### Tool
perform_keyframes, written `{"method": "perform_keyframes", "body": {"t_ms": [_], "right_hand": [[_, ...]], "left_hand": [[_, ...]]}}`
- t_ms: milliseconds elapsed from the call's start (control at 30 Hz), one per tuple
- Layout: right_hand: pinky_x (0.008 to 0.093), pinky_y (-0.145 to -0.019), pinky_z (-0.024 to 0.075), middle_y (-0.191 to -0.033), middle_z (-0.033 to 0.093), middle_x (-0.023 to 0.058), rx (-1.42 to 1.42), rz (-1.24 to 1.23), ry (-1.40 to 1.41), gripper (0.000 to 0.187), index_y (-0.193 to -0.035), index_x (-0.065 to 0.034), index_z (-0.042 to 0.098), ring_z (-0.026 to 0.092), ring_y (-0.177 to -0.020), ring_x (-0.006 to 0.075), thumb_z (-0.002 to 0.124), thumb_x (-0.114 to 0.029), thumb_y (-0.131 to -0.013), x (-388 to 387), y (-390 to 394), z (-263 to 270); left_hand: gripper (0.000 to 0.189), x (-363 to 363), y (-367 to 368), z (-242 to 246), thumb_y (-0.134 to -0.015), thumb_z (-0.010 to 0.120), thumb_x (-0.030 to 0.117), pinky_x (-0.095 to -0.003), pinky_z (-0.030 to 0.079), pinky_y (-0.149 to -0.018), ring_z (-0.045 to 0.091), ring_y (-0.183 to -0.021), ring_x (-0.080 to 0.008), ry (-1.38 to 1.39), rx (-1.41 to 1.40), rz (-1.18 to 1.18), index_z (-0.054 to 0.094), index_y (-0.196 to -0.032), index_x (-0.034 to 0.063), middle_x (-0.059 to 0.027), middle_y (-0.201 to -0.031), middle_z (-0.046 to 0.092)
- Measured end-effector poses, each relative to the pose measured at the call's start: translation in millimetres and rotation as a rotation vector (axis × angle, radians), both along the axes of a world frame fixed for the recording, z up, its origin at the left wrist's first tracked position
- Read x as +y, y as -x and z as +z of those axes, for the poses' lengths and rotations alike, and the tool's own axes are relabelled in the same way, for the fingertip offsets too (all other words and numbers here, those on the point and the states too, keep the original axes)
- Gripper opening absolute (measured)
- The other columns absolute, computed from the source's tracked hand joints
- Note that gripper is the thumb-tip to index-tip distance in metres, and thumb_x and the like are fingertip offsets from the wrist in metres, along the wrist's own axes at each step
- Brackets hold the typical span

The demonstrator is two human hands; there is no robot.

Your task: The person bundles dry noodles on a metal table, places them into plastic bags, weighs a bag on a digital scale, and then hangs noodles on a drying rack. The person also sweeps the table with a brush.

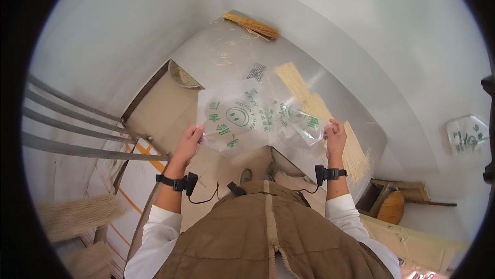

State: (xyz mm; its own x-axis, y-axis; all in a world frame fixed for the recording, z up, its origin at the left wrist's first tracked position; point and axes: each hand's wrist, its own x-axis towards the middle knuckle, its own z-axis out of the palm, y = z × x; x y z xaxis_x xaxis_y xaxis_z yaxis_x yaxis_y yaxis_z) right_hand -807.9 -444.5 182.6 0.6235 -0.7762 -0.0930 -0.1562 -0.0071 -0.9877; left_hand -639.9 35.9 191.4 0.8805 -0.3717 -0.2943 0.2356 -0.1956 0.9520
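A translucent plastic bag (pixel 238 124) with green writing and a smiley face is spread between my hands, above the floor and the near edge of a metal table (pixel 340 85). My left hand (pixel 189 142) pinches its left edge. At the other end, my right hand (pixel 335 135) grips the clear side between thumb and fingers. Pale dried noodle sticks (pixel 292 82) lie on the table beyond the bag, and more of these noodles (pixel 355 157) lie just right of my right hand. A printed label strip (pixel 256 71) rests behind the bag.
At the table's far corner lies a straw whisk broom (pixel 253 26), near scattered noodle bits. A round bowl (pixel 185 76) of scraps shows below the left edge. Metal bars (pixel 89 134) and blurred bundled strands (pixel 81 215) are at left. A bag (pixel 467 136) hangs on the right wall.
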Motion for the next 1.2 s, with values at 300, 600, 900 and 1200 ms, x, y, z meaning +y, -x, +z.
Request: {"method": "perform_keyframes", "body": {"t_ms": [300,600,900,1200], "right_hand": [[0.0246,-0.071,0.0504,-0.091,0.07,0.003,-0.101,-0.467,0.091,0.018,-0.116,0.0014,0.069,0.063,-0.079,0.0109,0.064,-0.004,-0.1,-119,54,-9],[0.038,-0.083,0.0593,-0.1,0.072,0.0087,-0.446,-0.602,-0.261,0.019,-0.113,-0.0028,0.067,0.071,-0.094,0.0219,0.06,-0.016,-0.102,-360,182,-26],[0.0354,-0.074,0.0586,-0.096,0.072,0.0071,-0.162,-0.664,-0.343,0.022,-0.11,-0.0053,0.067,0.069,-0.082,0.0209,0.055,-0.023,-0.105,-484,250,-116],[0.0394,-0.091,0.0528,-0.138,0.06,0.0102,-0.02,-0.982,-0.527,0.047,-0.138,-0.0051,0.057,0.062,-0.114,0.0251,0.059,-0.039,-0.106,-468,238,-166]], "left_hand": [[0.032,38,0,-45,-0.108,0.058,0.034,-0.0309,0.054,-0.081,0.06,-0.089,-0.0129,0.125,0.081,0.408,0.067,-0.123,0.007,-0.0003,-0.096,0.057],[0.043,30,-5,-6,-0.103,0.063,0.048,-0.0238,0.037,-0.055,0.05,-0.061,-0.0067,-0.04,0.233,0.216,0.052,-0.078,0.0151,0.0034,-0.07,0.052],[0.032,-21,-8,0,-0.093,0.064,0.009,-0.0239,0.026,-0.051,0.033,-0.057,-0.0033,0.056,0.122,0.208,0.041,-0.073,0.0169,0.0082,-0.067,0.04],[0.027,-139,-2,63,-0.094,0.062,0.006,-0.0216,0.036,-0.06,0.043,-0.066,-0.004,0.063,0.276,0.081,0.042,-0.079,0.0157,0.0064,-0.073,0.046]]}}
